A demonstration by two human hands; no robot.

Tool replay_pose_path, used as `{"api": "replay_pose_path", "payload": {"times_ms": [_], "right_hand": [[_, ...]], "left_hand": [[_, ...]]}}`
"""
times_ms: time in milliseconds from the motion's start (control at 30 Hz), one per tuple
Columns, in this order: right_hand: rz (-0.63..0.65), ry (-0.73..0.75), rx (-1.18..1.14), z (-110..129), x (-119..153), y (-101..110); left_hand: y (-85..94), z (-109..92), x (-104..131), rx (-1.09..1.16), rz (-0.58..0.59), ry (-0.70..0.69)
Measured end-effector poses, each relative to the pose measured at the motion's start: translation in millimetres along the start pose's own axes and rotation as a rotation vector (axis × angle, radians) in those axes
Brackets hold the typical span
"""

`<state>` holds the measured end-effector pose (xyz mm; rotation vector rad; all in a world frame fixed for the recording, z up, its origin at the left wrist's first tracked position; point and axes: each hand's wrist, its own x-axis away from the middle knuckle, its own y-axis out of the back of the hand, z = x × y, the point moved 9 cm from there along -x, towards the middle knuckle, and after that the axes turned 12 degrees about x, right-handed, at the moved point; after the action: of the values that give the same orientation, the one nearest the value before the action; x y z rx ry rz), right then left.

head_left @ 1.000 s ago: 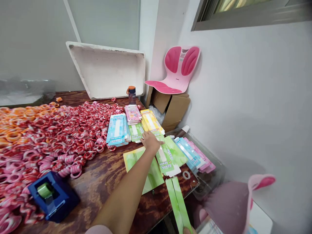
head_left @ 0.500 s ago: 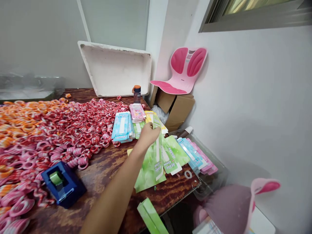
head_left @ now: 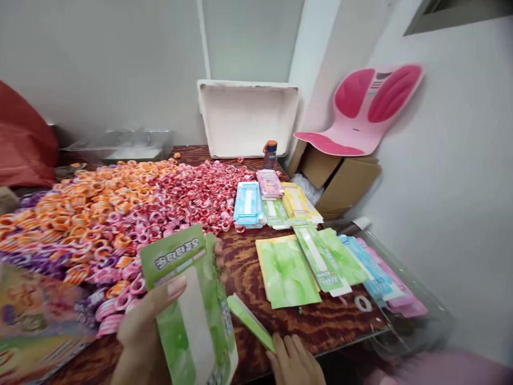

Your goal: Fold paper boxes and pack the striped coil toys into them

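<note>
My left hand (head_left: 148, 326) is closed around a green printed card box (head_left: 200, 315), with the thumb across its front and fingertips showing past its right edge. A long pale window strip runs down the box. At the bottom, my right hand (head_left: 298, 363) pinches the near end of a narrow folded green card strip (head_left: 252, 323) over the table edge. Right of the hands lie a green card sheet (head_left: 286, 275) and a flat green box (head_left: 318, 256) that overlaps it. Stacks of blue boxes (head_left: 247, 203), pink boxes (head_left: 270, 183) and yellow boxes (head_left: 298, 203) stand behind.
A wide heap of striped coil rings (head_left: 160, 192) covers the table's left. A colourful printed sheet (head_left: 40, 326) is at lower left. A bottle (head_left: 270, 155) and white bin (head_left: 248, 120) stand at the back. A tape roll (head_left: 363, 303) lies near the right edge.
My left hand has drawn back from the green boxes and now holds one close to me. My right hand has come into view at the folded strip. The view has swung left.
</note>
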<state>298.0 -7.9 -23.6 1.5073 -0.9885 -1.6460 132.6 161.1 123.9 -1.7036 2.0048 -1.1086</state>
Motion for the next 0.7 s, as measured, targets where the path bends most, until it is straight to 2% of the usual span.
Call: {"api": "replay_pose_path", "payload": {"times_ms": [67,167,300,400,467,567,633,700], "right_hand": [[0.000,0.110,0.170,5,-9,-8],[0.099,0.089,0.264,-6,-17,-17],[0.150,0.071,0.249,-19,-11,-13],[0.102,0.090,0.188,-18,-8,-3],[0.061,0.106,0.144,-12,-9,4],[0.001,0.116,0.086,0,-8,12],[-0.060,0.070,0.006,5,-5,21],[-0.148,-0.025,-0.158,8,-5,34]], "left_hand": [[4.5,3,2,-0.031,-0.025,-0.054],[6.1,8,2,-0.238,-0.014,-0.161],[1.7,11,9,-0.582,0.061,-0.330],[9.6,12,10,-0.628,0.048,-0.348],[22.7,11,6,-0.521,-0.022,-0.323],[48.7,11,-4,-0.159,-0.185,-0.234],[59.6,13,-8,0.093,-0.256,-0.144],[65.6,17,-7,0.250,-0.319,-0.040]]}}
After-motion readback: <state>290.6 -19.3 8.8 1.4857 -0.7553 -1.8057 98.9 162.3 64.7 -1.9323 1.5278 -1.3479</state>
